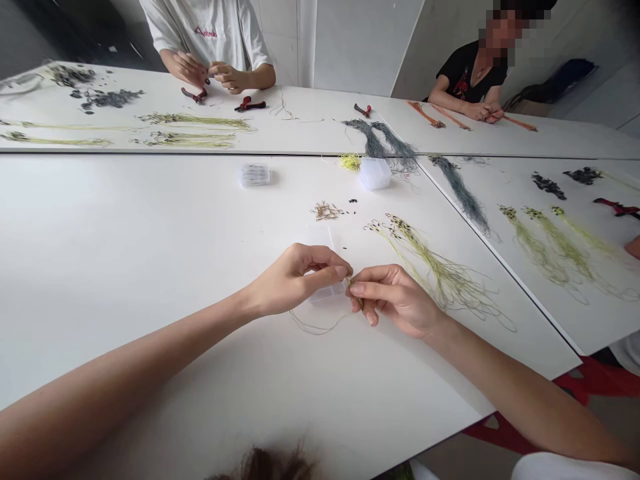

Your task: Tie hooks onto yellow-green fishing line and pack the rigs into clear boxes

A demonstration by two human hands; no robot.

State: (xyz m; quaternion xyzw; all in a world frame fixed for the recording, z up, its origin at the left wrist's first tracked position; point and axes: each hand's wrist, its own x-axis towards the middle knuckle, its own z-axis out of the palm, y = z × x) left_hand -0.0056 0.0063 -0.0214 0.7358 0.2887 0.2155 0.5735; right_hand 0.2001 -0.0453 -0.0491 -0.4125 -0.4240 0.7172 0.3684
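My left hand (295, 279) is closed in a pinch, its thumb and forefinger meeting at a tiny piece too small to make out. Right beside it, my right hand (395, 299) grips a small gold-coloured fish hook (361, 304) between thumb and fingers. A thin fishing line (320, 332) hangs in a loop below the hands and runs under my left wrist. Partly hidden behind my hands lies a clear plastic box (321, 293). Beyond it are a pile of gold hooks (327, 211) and a few tiny black pieces (353, 201).
Bundles of yellow-green line (425, 257) lie to the right. Farther off stand a clear case (255, 175) and a translucent container (375, 173), near grey-blue line bundles (460, 190). Across the table, two people work near red-and-black pliers (250, 105). A seam (500, 257) divides the tables.
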